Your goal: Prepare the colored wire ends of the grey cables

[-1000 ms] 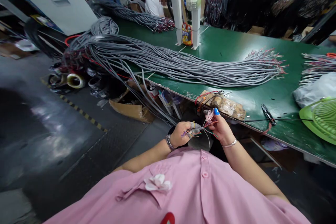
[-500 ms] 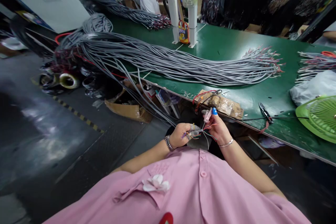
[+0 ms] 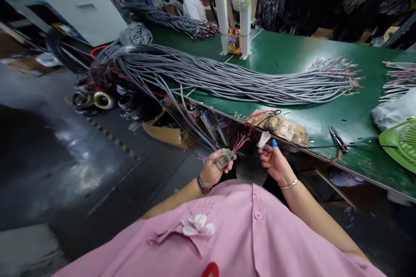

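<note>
My left hand (image 3: 214,169) is closed around the end of a grey multi-core cable, with greyish wraps on its fingers. From that grip a fan of thin coloured wires (image 3: 239,143) sticks out, red, white, orange and green; a few purple strands (image 3: 204,156) poke out on the other side. My right hand (image 3: 275,165) is apart from the wires, close to the bench edge. Its fingers are curled and a blue cover is on the thumb. A pale pink wrap or scrap (image 3: 264,139) shows at its fingertips; whether anything is pinched there is hidden.
A long bundle of grey cables (image 3: 227,73) lies along the green bench (image 3: 286,47). By the near edge are a tape-covered block (image 3: 282,129) and black nippers (image 3: 338,139). A green fan (image 3: 401,145) stands at right. Another person (image 3: 194,2) sits beyond the bench.
My right hand has come away from the coloured wires, moving right and slightly up in relation to the left hand. The wires in my left hand now point up and right. The view has shifted slightly.
</note>
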Available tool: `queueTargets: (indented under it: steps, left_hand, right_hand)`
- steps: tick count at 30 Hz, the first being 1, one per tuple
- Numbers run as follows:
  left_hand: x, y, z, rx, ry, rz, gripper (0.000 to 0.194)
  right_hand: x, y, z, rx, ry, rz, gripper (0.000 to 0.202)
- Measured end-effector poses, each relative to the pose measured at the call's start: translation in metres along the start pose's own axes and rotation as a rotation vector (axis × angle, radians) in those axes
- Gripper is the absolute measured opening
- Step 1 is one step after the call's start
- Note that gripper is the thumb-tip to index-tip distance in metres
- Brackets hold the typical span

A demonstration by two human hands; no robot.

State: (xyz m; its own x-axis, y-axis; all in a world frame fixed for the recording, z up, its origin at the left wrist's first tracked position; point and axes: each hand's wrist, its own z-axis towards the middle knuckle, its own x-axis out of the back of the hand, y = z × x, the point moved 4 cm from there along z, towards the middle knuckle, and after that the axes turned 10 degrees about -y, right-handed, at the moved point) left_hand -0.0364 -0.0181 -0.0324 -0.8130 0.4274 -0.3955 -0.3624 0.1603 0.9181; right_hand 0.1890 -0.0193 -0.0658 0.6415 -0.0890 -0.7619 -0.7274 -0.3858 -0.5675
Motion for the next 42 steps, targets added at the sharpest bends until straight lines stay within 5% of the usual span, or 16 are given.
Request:
queueTargets:
  steps: [8,27,32,36,42]
  left_hand:
    - [0.004,0.003,0.000,0.089,0.002,-0.528,0.018]
    - [0.003,-0.007,0.001,0.140,-0.038,-0.540,0.019]
    - [0.007,0.005,0.002,0.061,-0.004,-0.132,0.031]
    - [0.005,0.025,0.001,0.011,-0.116,0.385,0.026]
    - [0.000,0.032,-0.002,-0.331,-0.315,1.004,0.026]
  right_hand:
    - [-0.006,0.016,-0.004,-0.068,-0.075,-0.108,0.030]
    - [-0.006,0.025,-0.008,-0.073,-0.071,-0.229,0.022]
    - [-0.008,0.026,-0.009,-0.089,-0.081,-0.228,0.024]
    - [-0.005,0.027,-0.010,-0.094,-0.060,-0.222,0.025]
    - [-0.005,0.026,-0.012,-0.089,-0.064,-0.251,0.029]
